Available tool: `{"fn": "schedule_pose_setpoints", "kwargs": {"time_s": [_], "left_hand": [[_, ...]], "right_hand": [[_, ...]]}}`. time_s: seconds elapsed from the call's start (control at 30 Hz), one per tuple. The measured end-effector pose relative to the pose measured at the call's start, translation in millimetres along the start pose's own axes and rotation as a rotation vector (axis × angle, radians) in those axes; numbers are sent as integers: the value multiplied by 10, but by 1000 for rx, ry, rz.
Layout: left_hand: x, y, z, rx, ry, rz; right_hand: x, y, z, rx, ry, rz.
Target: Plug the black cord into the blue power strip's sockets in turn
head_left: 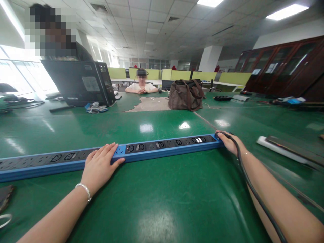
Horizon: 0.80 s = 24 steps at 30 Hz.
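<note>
A long blue and black power strip (169,147) lies across the green tabletop, running out of view at the left. Its black face carries several sockets. My left hand (102,162) is laid over its middle, fingers across the top and thumb along the near side, gripping it. At the strip's right end, my right hand (231,143) is closed around the end where a thick black cable (244,172) comes out. That cable runs back over my right forearm. The undersides of both hands' fingers are partly hidden.
Across the green table (162,199) stand a black computer case (81,82), gloves (95,108) and a brown bag (186,95). A white and dark bar (291,152) lies at right. A dark object (6,197) is at lower left. One person sits opposite; another is behind the case.
</note>
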<state>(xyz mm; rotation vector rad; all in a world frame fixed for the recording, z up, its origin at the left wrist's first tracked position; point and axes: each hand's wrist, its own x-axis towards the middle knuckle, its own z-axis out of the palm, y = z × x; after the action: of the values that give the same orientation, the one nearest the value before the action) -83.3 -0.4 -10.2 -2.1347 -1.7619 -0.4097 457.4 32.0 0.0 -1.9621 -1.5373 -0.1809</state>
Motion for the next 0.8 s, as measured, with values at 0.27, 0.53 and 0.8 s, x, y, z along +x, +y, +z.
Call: {"fn": "schedule_pose_setpoints", "kwargs": {"time_s": [0.27, 0.53, 0.8], "left_hand": [[10, 3, -4, 6, -17, -3], [2, -13, 3, 34, -13, 12], [-6, -18, 13, 18, -8, 15]], "right_hand": [[-103, -65, 100, -102, 13, 44], [-247, -118, 85, -185, 34, 53], [-226, -136, 13, -175, -48, 134]]}}
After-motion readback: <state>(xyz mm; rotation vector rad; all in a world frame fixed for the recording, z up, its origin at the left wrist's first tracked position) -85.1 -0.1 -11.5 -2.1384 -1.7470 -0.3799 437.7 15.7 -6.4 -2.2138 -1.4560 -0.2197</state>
